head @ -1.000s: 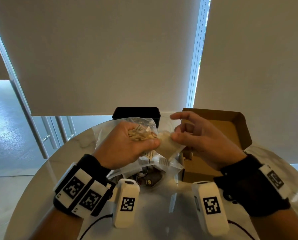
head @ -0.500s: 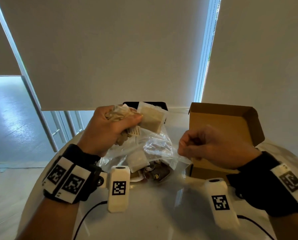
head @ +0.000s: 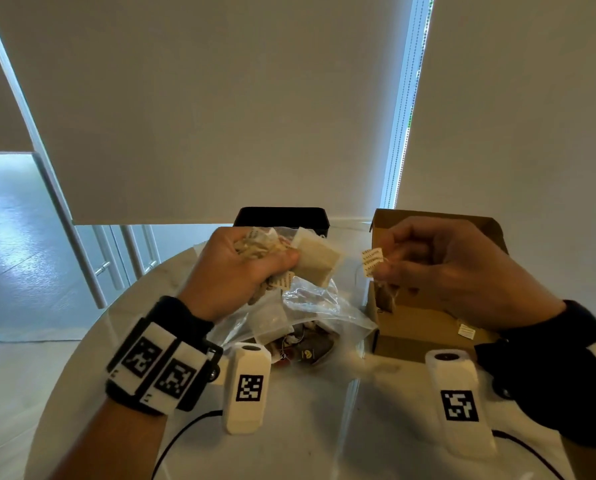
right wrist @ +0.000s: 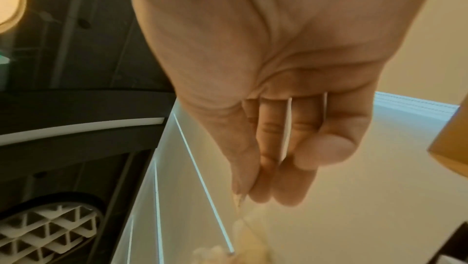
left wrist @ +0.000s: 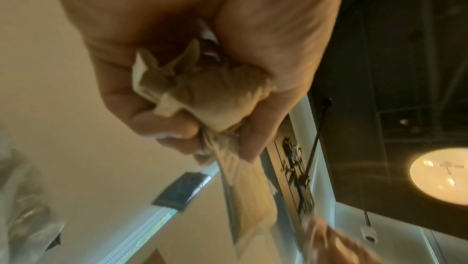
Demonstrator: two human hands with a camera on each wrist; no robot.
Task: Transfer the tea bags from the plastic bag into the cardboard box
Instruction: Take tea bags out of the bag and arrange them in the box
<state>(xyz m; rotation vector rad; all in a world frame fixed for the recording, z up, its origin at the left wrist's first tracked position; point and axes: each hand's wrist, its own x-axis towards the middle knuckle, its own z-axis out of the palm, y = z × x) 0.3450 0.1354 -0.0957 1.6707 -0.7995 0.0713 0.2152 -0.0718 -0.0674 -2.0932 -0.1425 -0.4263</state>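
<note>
My left hand is raised over the clear plastic bag and grips a bunch of tea bags. One flat beige tea bag sticks out to the right of that fist. The left wrist view shows the crumpled bunch in the curled fingers. My right hand pinches a printed paper tag. A tea bag dangles from the tag at the left wall of the open cardboard box. More tea bags lie inside the plastic bag.
The round white table carries the bag and the box. A black container stands behind the bag. A loose tag lies in the box. The box lid stands up at the back. Blinds and a window are beyond.
My right hand has drawn away to the right from the left hand's bunch and risen, now holding a tag with one tea bag hanging by the box. The left hand stays up.
</note>
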